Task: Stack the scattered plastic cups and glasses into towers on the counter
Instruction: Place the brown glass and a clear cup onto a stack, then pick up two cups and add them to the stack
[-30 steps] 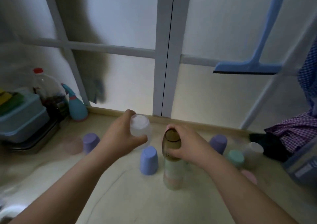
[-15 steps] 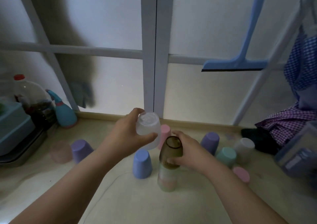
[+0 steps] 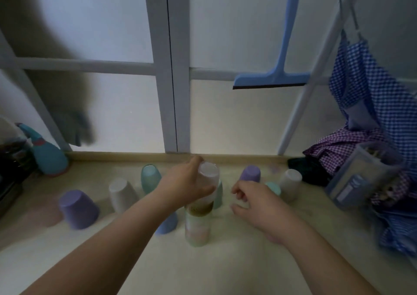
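Note:
A tower of upturned cups (image 3: 197, 227) stands on the counter (image 3: 203, 267) in the middle, pale green and pink at the base with a brown glass (image 3: 199, 209) above. My left hand (image 3: 185, 182) grips a frosted clear cup (image 3: 208, 176) that sits upside down over the brown glass. My right hand (image 3: 255, 201) hovers just right of the tower, fingers curled and apart, holding nothing. Loose upturned cups surround the tower: a purple cup (image 3: 77, 209), a white cup (image 3: 123, 195), a teal cup (image 3: 150, 178), a blue cup (image 3: 167, 223) half hidden by my left arm.
To the right stand another purple cup (image 3: 250, 174), a teal cup (image 3: 274, 187) and a whitish cup (image 3: 290, 183). A teal spray bottle (image 3: 46, 153) is at the left. Checked cloths (image 3: 372, 118) and a clear box (image 3: 361, 177) crowd the right. A blue squeegee (image 3: 273, 81) hangs above.
My left hand moved right and lowered the frosted cup onto the brown glass. My right hand let go of the brown glass and drew off to the right. The camera swung right.

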Available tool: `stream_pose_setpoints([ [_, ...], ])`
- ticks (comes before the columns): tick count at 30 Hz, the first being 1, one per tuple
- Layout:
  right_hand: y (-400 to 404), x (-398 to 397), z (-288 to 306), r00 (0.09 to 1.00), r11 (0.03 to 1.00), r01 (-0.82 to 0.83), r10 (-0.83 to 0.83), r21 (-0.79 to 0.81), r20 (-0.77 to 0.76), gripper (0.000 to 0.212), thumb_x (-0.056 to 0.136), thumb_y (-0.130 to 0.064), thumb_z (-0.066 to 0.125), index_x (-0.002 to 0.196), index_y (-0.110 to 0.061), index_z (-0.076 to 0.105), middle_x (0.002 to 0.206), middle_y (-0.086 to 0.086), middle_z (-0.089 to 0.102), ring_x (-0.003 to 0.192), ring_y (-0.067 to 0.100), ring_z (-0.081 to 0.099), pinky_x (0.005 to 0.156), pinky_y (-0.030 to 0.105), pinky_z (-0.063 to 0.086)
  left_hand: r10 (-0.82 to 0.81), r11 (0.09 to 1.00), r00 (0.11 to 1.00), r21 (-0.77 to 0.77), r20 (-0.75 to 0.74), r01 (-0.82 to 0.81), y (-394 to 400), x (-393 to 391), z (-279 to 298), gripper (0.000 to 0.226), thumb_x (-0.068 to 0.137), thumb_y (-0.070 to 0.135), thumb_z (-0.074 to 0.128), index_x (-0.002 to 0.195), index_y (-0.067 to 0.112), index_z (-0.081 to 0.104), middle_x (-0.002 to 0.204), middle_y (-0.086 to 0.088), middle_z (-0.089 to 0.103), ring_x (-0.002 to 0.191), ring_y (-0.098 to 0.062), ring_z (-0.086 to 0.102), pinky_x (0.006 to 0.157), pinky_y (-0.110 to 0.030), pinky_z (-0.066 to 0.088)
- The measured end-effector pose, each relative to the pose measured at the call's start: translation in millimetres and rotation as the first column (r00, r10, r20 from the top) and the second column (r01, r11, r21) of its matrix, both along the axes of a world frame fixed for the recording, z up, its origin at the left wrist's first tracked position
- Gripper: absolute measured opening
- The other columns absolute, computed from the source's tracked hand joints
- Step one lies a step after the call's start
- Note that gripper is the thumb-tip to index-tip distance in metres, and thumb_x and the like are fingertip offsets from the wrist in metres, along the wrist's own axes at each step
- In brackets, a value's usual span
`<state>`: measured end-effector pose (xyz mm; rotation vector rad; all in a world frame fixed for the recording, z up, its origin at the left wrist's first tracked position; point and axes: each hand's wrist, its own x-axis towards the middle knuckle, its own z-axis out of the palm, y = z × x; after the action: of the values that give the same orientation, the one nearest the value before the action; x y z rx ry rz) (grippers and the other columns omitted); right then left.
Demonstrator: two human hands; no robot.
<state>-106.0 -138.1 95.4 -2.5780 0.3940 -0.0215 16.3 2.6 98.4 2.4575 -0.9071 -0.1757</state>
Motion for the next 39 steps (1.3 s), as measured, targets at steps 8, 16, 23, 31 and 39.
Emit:
stream_pose_setpoints([
  [8,36.4,6.0,5.1,0.981,0.982,-0.189,0.188,0.02,0.048,0.017,0.079,-0.033,0.062,0.094,-0.033,0.055,0.089,-0.009,0.058,0.081,0.009,0.056,0.079,0.031,0.052,0.081,0.996,0.986,0.013,0.146,-0.084,46.1,-4.8,-6.7,0.059,0.083,0.052,0.05,0.131,0.021,0.036,0.131,-0.002,0.053,0.113,-0.023,0.054,0.085,-0.033,0.045],
  [16,133.1,87.5,-9.1,0.883,0.889,-0.458,0.454,0.008,0.117,0.041,0.08,-0.034,0.059,0.12,-0.028,0.05,0.113,-0.007,0.056,0.098,0.009,0.051,0.093,0.029,0.044,0.394,0.911,0.891,0.032,0.226,-0.411,205.0,26.0,-15.7,0.043,0.081,0.036,0.056,0.121,0.019,0.049,0.117,-0.005,0.056,0.104,-0.028,0.056,0.082,-0.036,0.048],
  [23,206.9,152.0,-40.4,0.853,0.855,-0.518,0.517,0.003,0.075,0.045,0.079,-0.028,0.062,0.122,-0.024,0.05,0.119,-0.005,0.056,0.103,0.006,0.05,0.09,0.019,0.039,0.572,0.804,0.809,0.105,0.134,-0.585,328.1,87.9,-67.5,0.049,0.076,0.03,0.062,0.12,0.012,0.047,0.115,-0.014,0.056,0.104,-0.035,0.055,0.078,-0.038,0.048],
  [31,243.4,204.4,-69.5,0.893,0.894,-0.448,0.446,-0.024,-0.056,0.043,0.078,-0.029,0.064,0.118,-0.023,0.052,0.114,-0.002,0.058,0.106,0.015,0.056,0.092,0.03,0.045,0.471,0.847,0.882,0.281,-0.001,-0.452,347.0,179.9,-119.4,0.067,0.08,0.037,0.058,0.135,0.017,0.028,0.135,-0.011,0.043,0.116,-0.033,0.048,0.087,-0.041,0.045],
  [39,227.1,193.6,-82.3,0.95,0.954,-0.301,0.298,-0.018,-0.093,0.043,0.08,-0.028,0.066,0.12,-0.021,0.053,0.112,-0.009,0.054,0.106,0.011,0.053,0.084,0.014,0.035,0.418,0.879,0.892,0.327,-0.172,-0.348,333.1,217.7,-154.2,0.059,0.083,0.029,0.054,0.135,0.013,0.028,0.132,-0.02,0.04,0.113,-0.041,0.049,0.09,-0.042,0.043],
])
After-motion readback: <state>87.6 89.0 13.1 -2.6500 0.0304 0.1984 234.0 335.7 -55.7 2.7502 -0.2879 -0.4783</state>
